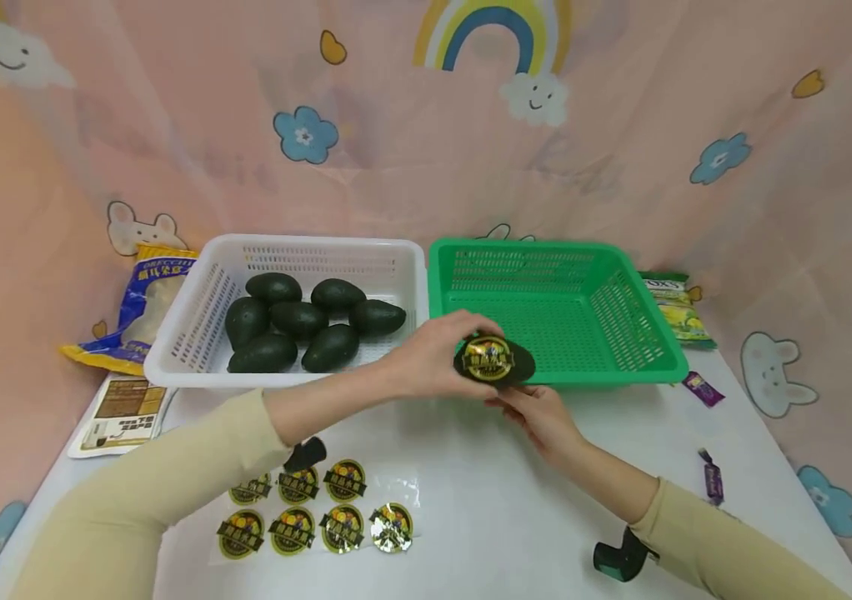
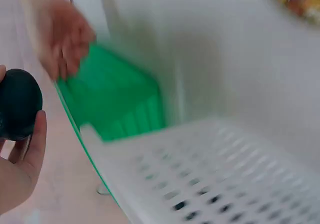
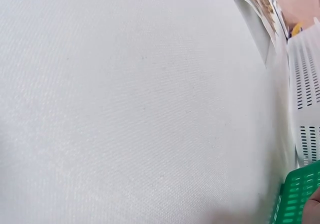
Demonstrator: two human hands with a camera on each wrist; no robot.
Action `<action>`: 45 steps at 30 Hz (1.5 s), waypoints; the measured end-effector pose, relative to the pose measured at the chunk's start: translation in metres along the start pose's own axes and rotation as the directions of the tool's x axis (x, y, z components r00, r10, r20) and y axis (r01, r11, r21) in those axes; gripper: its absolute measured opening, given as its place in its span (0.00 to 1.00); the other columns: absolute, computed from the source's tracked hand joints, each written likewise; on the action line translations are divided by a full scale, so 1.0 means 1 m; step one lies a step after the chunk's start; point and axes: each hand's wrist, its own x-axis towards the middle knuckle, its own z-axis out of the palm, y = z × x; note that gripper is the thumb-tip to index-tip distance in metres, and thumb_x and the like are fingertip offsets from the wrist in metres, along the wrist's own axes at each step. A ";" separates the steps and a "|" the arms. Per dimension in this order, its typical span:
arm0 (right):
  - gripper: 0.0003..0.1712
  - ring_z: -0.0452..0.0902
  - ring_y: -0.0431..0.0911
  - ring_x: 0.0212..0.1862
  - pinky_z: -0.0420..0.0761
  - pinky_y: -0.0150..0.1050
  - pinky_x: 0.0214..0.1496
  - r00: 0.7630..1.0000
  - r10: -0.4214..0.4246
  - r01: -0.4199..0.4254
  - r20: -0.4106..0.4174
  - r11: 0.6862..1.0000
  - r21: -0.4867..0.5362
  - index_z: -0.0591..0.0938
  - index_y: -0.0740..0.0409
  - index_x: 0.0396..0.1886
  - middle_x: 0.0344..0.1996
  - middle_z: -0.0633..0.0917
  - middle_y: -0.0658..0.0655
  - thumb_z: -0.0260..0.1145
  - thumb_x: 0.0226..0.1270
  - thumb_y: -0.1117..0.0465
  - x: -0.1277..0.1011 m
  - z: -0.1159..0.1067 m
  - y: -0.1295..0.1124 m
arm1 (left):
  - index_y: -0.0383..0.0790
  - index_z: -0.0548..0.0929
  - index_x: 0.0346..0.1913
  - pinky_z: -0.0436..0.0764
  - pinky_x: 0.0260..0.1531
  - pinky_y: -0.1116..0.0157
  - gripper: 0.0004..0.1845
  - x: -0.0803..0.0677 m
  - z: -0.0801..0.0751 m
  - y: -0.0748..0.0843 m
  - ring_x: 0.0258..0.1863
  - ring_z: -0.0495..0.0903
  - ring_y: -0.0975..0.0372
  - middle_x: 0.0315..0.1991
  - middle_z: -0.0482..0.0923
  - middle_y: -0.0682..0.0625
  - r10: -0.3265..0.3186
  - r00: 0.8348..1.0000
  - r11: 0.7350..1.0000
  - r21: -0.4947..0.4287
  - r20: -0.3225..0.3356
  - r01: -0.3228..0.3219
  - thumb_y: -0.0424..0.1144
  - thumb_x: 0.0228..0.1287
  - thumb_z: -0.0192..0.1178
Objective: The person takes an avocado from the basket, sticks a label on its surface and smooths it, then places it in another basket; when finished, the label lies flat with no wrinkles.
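The left hand (image 1: 433,354) curls around a dark avocado (image 1: 497,360) bearing a gold sticker (image 1: 488,358), holding it above the table (image 1: 486,508) just before the green basket (image 1: 644,333). The right hand (image 1: 538,412) touches the avocado's underside, fingers relaxed.

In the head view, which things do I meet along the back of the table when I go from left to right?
Blue and yellow bag → white basket holding avocados → green basket → green and yellow packet.
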 end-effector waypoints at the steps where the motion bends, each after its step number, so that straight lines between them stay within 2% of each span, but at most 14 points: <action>1: 0.08 0.81 0.38 0.36 0.76 0.30 0.39 1.000 -0.001 0.001 0.014 1.000 -0.006 0.87 0.55 0.34 0.30 0.87 0.47 0.62 0.70 0.65 0.001 0.000 0.001 | 0.44 0.77 0.57 0.73 0.50 0.66 0.33 0.012 -0.001 -0.004 0.52 0.74 0.63 0.52 0.77 0.52 -0.040 0.999 0.999 0.015 0.004 0.039 0.46 0.47 0.77; 5: 0.07 0.83 0.38 0.41 0.75 0.32 0.43 0.999 0.007 -0.005 0.046 0.999 -0.042 0.89 0.54 0.38 0.33 0.89 0.46 0.67 0.68 0.58 0.004 0.002 0.005 | 0.42 0.75 0.58 0.74 0.48 0.66 0.33 0.042 0.004 -0.024 0.50 0.74 0.61 0.51 0.77 0.50 -0.165 0.984 0.984 0.078 0.060 0.160 0.47 0.50 0.76; 10: 0.10 0.82 0.40 0.43 0.74 0.36 0.49 0.999 0.033 -0.031 0.031 0.998 -0.051 0.88 0.56 0.39 0.34 0.89 0.47 0.69 0.65 0.55 0.003 0.003 0.003 | 0.39 0.72 0.63 0.74 0.53 0.61 0.37 0.051 0.009 -0.033 0.56 0.72 0.55 0.58 0.72 0.45 -0.260 0.960 0.964 0.089 0.108 0.251 0.50 0.54 0.73; 15: 0.12 0.80 0.42 0.45 0.73 0.38 0.53 0.999 0.024 -0.022 0.030 0.998 -0.053 0.89 0.57 0.39 0.35 0.89 0.47 0.69 0.65 0.54 0.000 -0.001 0.001 | 0.41 0.81 0.50 0.77 0.48 0.66 0.18 0.039 0.001 -0.021 0.48 0.79 0.59 0.48 0.80 0.50 -0.230 0.971 0.964 -0.125 0.057 0.236 0.44 0.59 0.70; 19: 0.14 0.80 0.43 0.45 0.75 0.37 0.50 1.000 0.024 -0.024 0.014 0.999 -0.048 0.87 0.62 0.43 0.34 0.88 0.47 0.68 0.66 0.55 0.000 0.000 0.002 | 0.44 0.84 0.40 0.79 0.40 0.67 0.05 0.002 -0.001 -0.011 0.37 0.81 0.64 0.35 0.83 0.56 -0.216 0.973 0.924 -0.307 0.077 0.229 0.38 0.62 0.67; 22: 0.19 0.80 0.44 0.45 0.76 0.36 0.48 1.000 0.025 -0.025 0.004 0.998 -0.049 0.84 0.67 0.47 0.34 0.88 0.48 0.68 0.66 0.55 -0.003 0.003 0.002 | 0.42 0.85 0.41 0.82 0.38 0.62 0.05 -0.039 0.006 -0.010 0.35 0.82 0.60 0.34 0.84 0.55 -0.224 0.961 0.867 -0.418 0.159 0.271 0.38 0.63 0.65; 25: 0.21 0.80 0.44 0.44 0.78 0.35 0.45 0.999 0.038 -0.036 0.028 0.997 -0.062 0.81 0.68 0.49 0.36 0.87 0.49 0.68 0.66 0.55 -0.006 0.007 0.001 | 0.37 0.84 0.44 0.84 0.37 0.58 0.09 -0.083 0.014 -0.021 0.37 0.82 0.53 0.37 0.84 0.47 -0.280 0.929 0.778 -0.510 0.241 0.367 0.38 0.66 0.63; 28: 0.20 0.79 0.45 0.43 0.78 0.35 0.46 0.985 0.060 -0.041 0.161 0.992 -0.120 0.80 0.68 0.50 0.39 0.86 0.52 0.66 0.68 0.56 -0.010 0.014 0.000 | 0.34 0.82 0.50 0.83 0.40 0.60 0.15 -0.120 0.017 -0.039 0.40 0.82 0.52 0.42 0.83 0.41 -0.432 0.867 0.656 -0.572 0.249 0.492 0.42 0.69 0.61; 32: 0.15 0.78 0.47 0.42 0.79 0.39 0.46 0.914 0.048 0.068 0.403 0.961 -0.269 0.81 0.63 0.46 0.40 0.85 0.55 0.66 0.68 0.56 -0.008 0.036 -0.021 | 0.31 0.79 0.56 0.82 0.45 0.62 0.24 -0.143 0.009 -0.058 0.45 0.80 0.53 0.46 0.81 0.40 -0.629 0.766 0.509 -0.675 0.132 0.534 0.49 0.70 0.58; 35: 0.12 0.77 0.53 0.42 0.79 0.45 0.46 0.830 -0.005 0.243 0.558 0.904 -0.352 0.82 0.61 0.44 0.40 0.84 0.59 0.67 0.67 0.58 0.002 0.066 -0.062 | 0.29 0.80 0.53 0.81 0.47 0.63 0.28 -0.144 0.003 -0.064 0.46 0.80 0.55 0.45 0.82 0.43 -0.694 0.717 0.449 -0.744 0.059 0.495 0.54 0.69 0.58; 38: 0.13 0.77 0.57 0.47 0.79 0.50 0.49 0.725 -0.037 0.406 0.688 0.830 -0.383 0.82 0.60 0.47 0.44 0.84 0.59 0.66 0.68 0.58 0.027 0.101 -0.111 | 0.27 0.80 0.52 0.81 0.47 0.63 0.29 -0.142 0.001 -0.065 0.44 0.80 0.57 0.42 0.83 0.47 -0.712 0.701 0.406 -0.785 0.050 0.468 0.54 0.70 0.57; 41: 0.15 0.77 0.55 0.51 0.78 0.51 0.54 0.637 -0.021 0.494 0.771 0.778 -0.387 0.81 0.59 0.51 0.49 0.83 0.56 0.65 0.69 0.58 0.064 0.136 -0.150 | 0.26 0.79 0.56 0.80 0.46 0.63 0.29 -0.142 0.000 -0.064 0.42 0.79 0.60 0.40 0.83 0.50 -0.711 0.701 0.396 -0.792 0.055 0.464 0.52 0.71 0.56; 43: 0.16 0.78 0.51 0.52 0.79 0.46 0.54 0.621 0.023 0.519 0.783 0.737 -0.433 0.81 0.57 0.53 0.51 0.82 0.54 0.66 0.68 0.57 0.092 0.155 -0.166 | 0.26 0.78 0.57 0.80 0.46 0.63 0.29 -0.144 0.001 -0.064 0.41 0.79 0.60 0.39 0.83 0.51 -0.708 0.704 0.399 -0.790 0.057 0.465 0.52 0.71 0.56; 45: 0.18 0.78 0.50 0.52 0.79 0.44 0.54 0.626 0.092 0.514 0.774 0.698 -0.498 0.80 0.57 0.54 0.53 0.82 0.55 0.67 0.68 0.57 0.117 0.168 -0.171 | 0.26 0.78 0.57 0.80 0.47 0.62 0.29 -0.145 0.001 -0.063 0.42 0.79 0.60 0.38 0.83 0.51 -0.708 0.704 0.398 -0.788 0.062 0.470 0.52 0.71 0.57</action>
